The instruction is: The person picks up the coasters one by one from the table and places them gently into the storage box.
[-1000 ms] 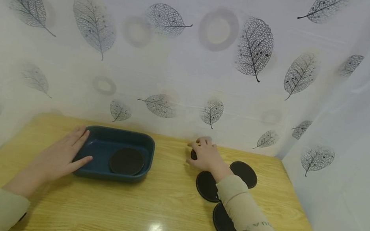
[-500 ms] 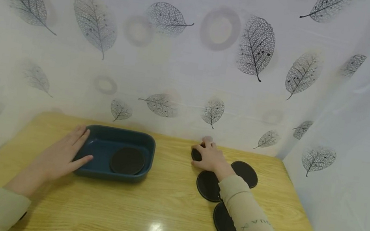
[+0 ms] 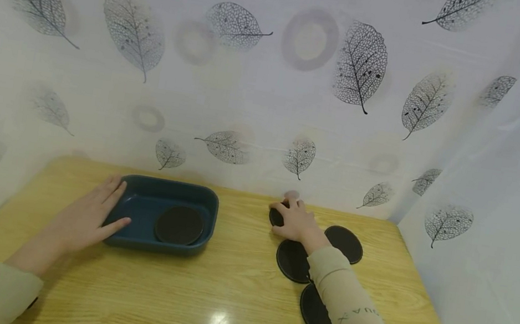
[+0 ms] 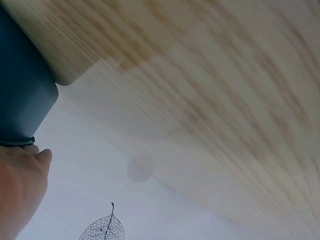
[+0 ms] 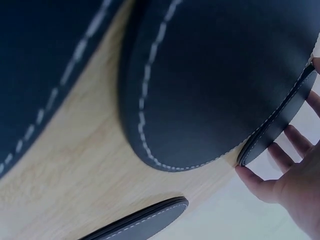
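Observation:
My left hand (image 3: 80,216) rests on the left end of a dark blue rectangular dish (image 3: 161,248), fingers along the rim and thumb over its inside. In the left wrist view, fingertips of the left hand (image 4: 22,185) touch the rim of the dish (image 4: 25,90). A round black coaster (image 3: 178,225) lies inside the dish. At the table's back, my right hand (image 3: 297,222) holds another black coaster (image 3: 276,216) by its edge. The right wrist view shows thumb and fingers of the right hand (image 5: 300,185) spread round that coaster (image 5: 280,125), which has white stitching.
Three more black coasters lie on the wooden table (image 3: 220,290) by the right forearm: a middle coaster (image 3: 292,261), a back right coaster (image 3: 344,244) and a front coaster (image 3: 318,315), partly under the sleeve. A leaf-patterned white curtain (image 3: 260,95) hangs behind and to the right.
My right hand has shifted slightly right, and its fingers have drawn in round the coaster at the back. The left hand and the dish have stayed put.

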{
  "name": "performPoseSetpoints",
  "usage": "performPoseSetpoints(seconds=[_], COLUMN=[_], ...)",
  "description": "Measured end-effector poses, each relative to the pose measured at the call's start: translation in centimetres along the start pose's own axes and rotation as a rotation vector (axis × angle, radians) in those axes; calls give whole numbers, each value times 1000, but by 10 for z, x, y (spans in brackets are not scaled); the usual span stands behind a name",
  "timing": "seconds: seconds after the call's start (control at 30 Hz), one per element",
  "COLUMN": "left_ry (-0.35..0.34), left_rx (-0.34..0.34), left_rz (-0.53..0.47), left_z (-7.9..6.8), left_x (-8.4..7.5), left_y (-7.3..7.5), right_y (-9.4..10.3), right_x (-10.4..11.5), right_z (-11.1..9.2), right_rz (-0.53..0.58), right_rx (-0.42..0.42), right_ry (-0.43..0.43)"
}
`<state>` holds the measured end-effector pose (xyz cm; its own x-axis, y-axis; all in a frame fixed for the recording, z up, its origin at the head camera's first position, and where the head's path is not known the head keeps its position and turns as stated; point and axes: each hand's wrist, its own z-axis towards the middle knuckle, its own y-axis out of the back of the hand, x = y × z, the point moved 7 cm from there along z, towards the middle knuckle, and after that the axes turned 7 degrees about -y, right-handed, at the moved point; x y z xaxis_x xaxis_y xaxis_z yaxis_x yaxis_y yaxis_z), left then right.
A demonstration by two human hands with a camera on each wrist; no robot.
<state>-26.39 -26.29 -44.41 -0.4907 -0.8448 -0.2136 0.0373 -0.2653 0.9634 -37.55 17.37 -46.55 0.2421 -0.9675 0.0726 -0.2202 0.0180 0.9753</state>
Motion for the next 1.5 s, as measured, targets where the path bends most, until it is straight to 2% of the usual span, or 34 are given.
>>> performPoseSetpoints(seconds=[0.47,0.73,0.93,1.5], left_ry=[-5,5,2,0], left_rx=[-9,14,5,12], left_rz=[3,-20,-22,-6], left_z=[-2,-1,-2,-1], left_x=[-2,-4,-2,-2], left_y=[2,2,1,2], right_y=[2,9,19,56], right_x=[-4,-3,2,57], right_z=[2,-2,-4,-12], right_rz=[3,-34,-49,-124], right_rx=[29,-8,-35,-132], right_ry=[-34,-39,-17,143])
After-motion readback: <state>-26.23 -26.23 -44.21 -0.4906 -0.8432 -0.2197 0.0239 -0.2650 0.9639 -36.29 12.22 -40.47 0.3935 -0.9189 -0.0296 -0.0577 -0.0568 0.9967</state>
